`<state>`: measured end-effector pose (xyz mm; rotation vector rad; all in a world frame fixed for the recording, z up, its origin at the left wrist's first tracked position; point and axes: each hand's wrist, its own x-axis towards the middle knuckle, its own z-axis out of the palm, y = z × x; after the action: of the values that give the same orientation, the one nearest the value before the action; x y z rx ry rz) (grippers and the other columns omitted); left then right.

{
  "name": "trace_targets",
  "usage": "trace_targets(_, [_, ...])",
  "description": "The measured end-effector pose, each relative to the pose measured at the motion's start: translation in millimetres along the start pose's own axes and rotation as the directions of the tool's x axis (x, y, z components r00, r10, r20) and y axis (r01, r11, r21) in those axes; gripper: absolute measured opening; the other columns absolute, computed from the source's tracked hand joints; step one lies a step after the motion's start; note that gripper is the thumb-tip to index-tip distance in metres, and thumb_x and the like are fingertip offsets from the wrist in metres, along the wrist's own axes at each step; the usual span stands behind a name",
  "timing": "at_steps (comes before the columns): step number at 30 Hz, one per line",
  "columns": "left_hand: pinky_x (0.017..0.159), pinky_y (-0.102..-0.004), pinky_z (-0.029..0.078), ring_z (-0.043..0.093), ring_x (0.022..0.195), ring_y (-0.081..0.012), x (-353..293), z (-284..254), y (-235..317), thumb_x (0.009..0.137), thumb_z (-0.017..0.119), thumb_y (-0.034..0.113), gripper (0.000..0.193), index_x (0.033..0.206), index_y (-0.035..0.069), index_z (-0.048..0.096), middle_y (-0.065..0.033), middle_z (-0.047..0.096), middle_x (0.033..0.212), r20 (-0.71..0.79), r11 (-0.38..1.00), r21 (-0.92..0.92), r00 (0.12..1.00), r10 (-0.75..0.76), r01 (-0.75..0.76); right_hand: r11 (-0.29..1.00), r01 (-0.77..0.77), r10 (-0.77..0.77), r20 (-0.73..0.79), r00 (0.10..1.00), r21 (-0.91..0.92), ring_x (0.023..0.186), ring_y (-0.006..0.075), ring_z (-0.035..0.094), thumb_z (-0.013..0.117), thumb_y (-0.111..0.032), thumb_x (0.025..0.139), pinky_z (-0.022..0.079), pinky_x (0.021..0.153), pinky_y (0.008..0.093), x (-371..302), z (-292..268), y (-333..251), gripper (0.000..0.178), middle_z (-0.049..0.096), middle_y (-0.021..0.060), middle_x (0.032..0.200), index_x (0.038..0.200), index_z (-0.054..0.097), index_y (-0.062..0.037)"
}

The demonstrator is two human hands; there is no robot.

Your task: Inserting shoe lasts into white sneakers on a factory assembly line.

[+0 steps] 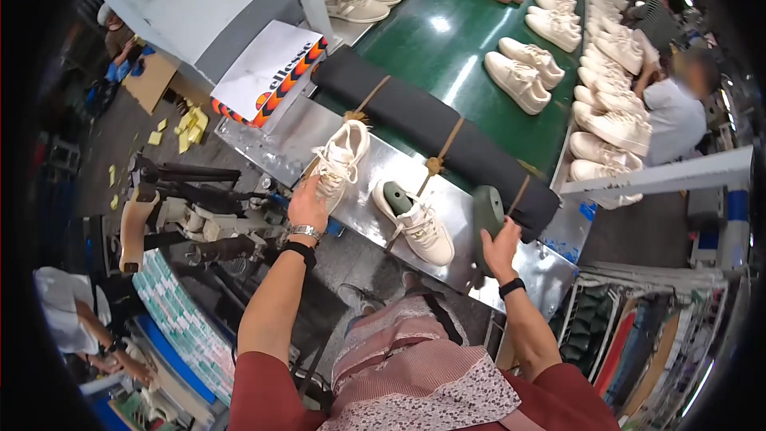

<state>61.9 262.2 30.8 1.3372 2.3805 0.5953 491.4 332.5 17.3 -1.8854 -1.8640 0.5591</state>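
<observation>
My left hand [308,206] is closed on the toe end of a cream lace-up sneaker [345,156], whose open collar points away from me. Beside it on the metal ledge lies a second cream sneaker [428,235], toe toward me. A dark green shoe last [396,198] sticks up out of that sneaker's opening. To the right, my right hand [501,249] grips another dark green shoe last [487,215], held upright over the ledge. Part of this last is hidden behind my fingers.
A dark padded roll tied with cord [435,140] crosses the end of the green conveyor [423,48]. Pairs of cream shoes [523,76] ride on it. A white box with orange trim [267,72] stands left. Racks [638,335] are at lower right; a person [678,108] sits beyond.
</observation>
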Motion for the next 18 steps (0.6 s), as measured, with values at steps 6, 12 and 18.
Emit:
trace_targets(6, [0.105, -0.0472, 0.044, 0.052, 0.124, -0.0411, -60.5, 20.8, 7.9, 0.079, 0.075, 0.018, 0.068, 0.141, 0.005, 0.050, -0.0225, 0.057, 0.133, -0.301, 0.999, 0.046, 0.954, -0.007, 0.022, 0.866, 0.442, -0.468, 0.068, 0.881, 0.234, 0.131, 0.0439, 0.047, 0.085, -0.024, 0.074, 0.038, 0.112, 0.0465, -12.9, 53.0, -128.7, 0.088, 0.051, 0.0263, 0.137, 0.146, 0.041, 0.0037])
trace_targets(12, [0.108, -0.0453, 0.044, 0.054, 0.130, -0.0336, -148.5, 19.2, 8.7, 0.090, 0.073, 0.039, 0.069, 0.144, 0.004, 0.049, -0.0171, 0.057, 0.140, 0.062, 0.685, -0.583, 0.865, -0.498, 0.436, 0.729, -0.216, -0.339, 0.617, 0.710, 0.650, 0.122, 0.0337, 0.060, 0.082, -0.020, 0.079, 0.049, 0.102, 0.0401, 3.9, 66.1, -183.4, 0.073, 0.060, 0.0211, 0.134, 0.139, 0.048, 0.0014])
trace_targets(18, [0.116, -0.0452, 0.038, 0.048, 0.139, -0.0270, -197.2, -70.2, 22.2, 0.106, 0.039, 0.056, 0.070, 0.154, 0.005, 0.039, -0.0113, 0.046, 0.156, 0.088, -0.592, -0.806, 0.986, -0.140, -0.012, 0.291, -0.664, -0.576, 0.680, 0.454, 0.689, 0.136, 0.0314, 0.050, 0.053, -0.039, 0.100, 0.041, 0.113, 0.0408, -54.8, 39.3, -311.3, 0.085, 0.038, 0.0211, 0.157, 0.162, 0.005, -0.0051])
